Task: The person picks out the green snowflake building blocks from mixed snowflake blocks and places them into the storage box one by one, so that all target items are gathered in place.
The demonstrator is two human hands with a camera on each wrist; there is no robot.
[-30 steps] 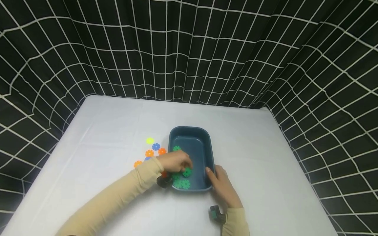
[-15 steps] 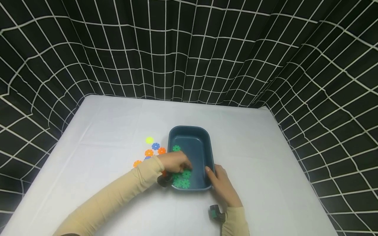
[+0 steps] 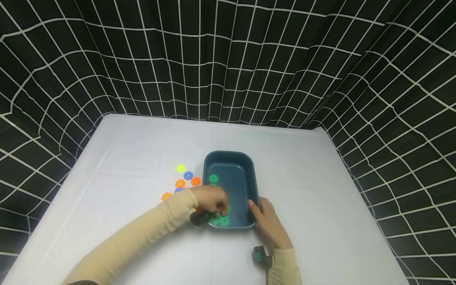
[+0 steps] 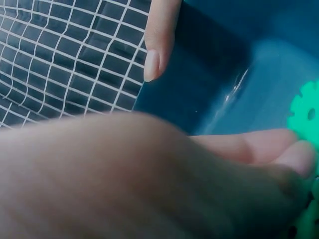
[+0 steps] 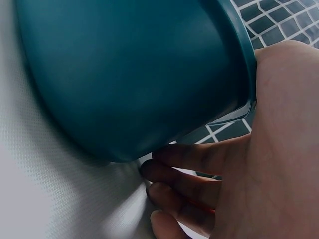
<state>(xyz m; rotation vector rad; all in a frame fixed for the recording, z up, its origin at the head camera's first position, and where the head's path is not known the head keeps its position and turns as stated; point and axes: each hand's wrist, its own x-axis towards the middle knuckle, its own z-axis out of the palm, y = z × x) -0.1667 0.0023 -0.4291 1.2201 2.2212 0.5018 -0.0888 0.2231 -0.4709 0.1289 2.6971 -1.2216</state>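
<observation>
A dark teal tray [image 3: 245, 186] stands on the white table, with several green notched discs [image 3: 213, 178] inside along its left side and near end. My left hand [image 3: 213, 199] reaches over the tray's left wall, fingers bent down among the near discs. In the left wrist view its thumb and finger come together beside a green disc [image 4: 305, 112]; whether they pinch one is hidden. My right hand [image 3: 270, 223] grips the tray's right wall near the front corner, thumb over the rim. In the right wrist view its fingers [image 5: 187, 159] lie along the outside, close to the bottom.
Left of the tray lie loose discs: a yellow one [image 3: 181, 168], a blue one [image 3: 188, 175] and several orange ones [image 3: 180, 183], some partly under the left arm. A black grid-patterned curtain [image 3: 213, 59] surrounds the table [image 3: 142, 150] at the back and sides.
My left hand held up a green disc, set it down in the tray and pressed it with a fingertip. Since then it has shifted slightly left and nearer. The right hand stays on the tray.
</observation>
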